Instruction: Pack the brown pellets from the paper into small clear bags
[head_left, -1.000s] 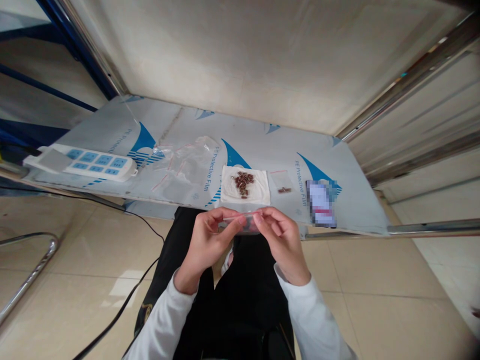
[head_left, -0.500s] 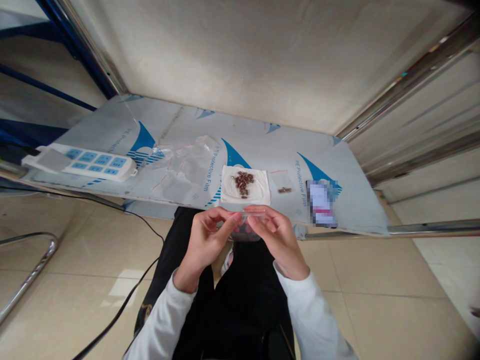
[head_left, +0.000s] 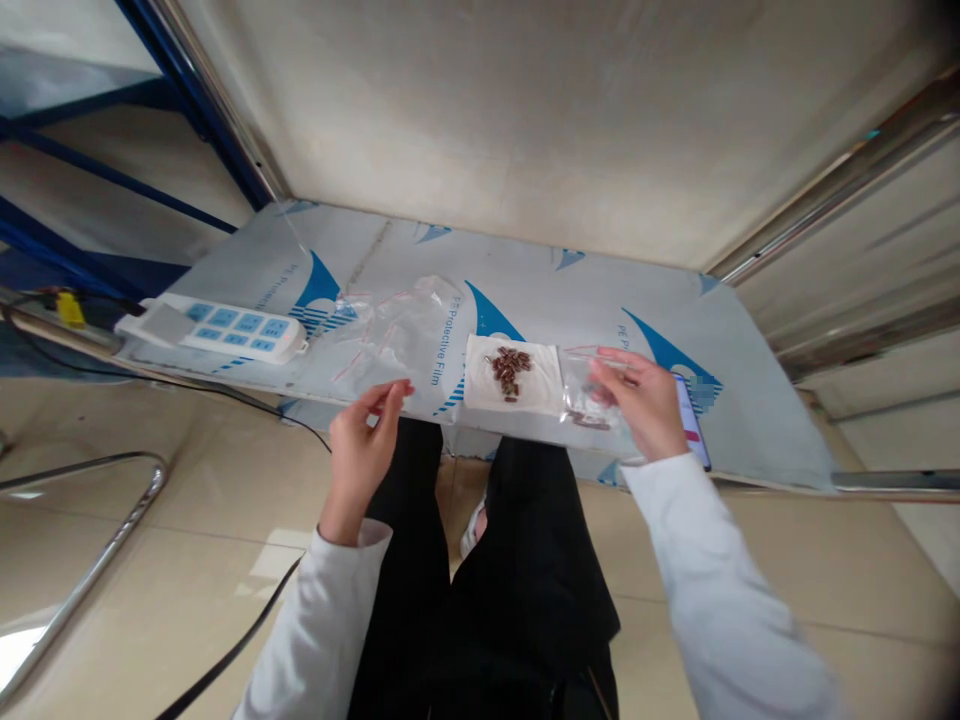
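Observation:
My right hand (head_left: 637,395) pinches the top of a small clear zip bag (head_left: 577,375). A few brown oblong pieces (head_left: 591,421) show at the bag's lower end, though I cannot tell which bag they lie in. Left of it, a pile of small shiny brown oblong pieces (head_left: 510,372) rests on a white folded cloth or tissue (head_left: 551,385). My left hand (head_left: 369,430) hovers at the table's front edge, thumb and fingertips drawn together with nothing visible in them. Closest to it are several loose clear zip bags (head_left: 390,335) lying flat on the table.
A film-covered table (head_left: 510,265) stands against the wall. On its left lies a white power strip (head_left: 225,330) with blue sockets and a cable. A phone (head_left: 694,430) lies partly behind my right hand. A bent metal tube frame (head_left: 142,500) stands on the floor at left.
My hands have parted from around the bag held over my lap. The right one carried the bag rightward beside the white cloth; the left one moved left. The view has shifted slightly.

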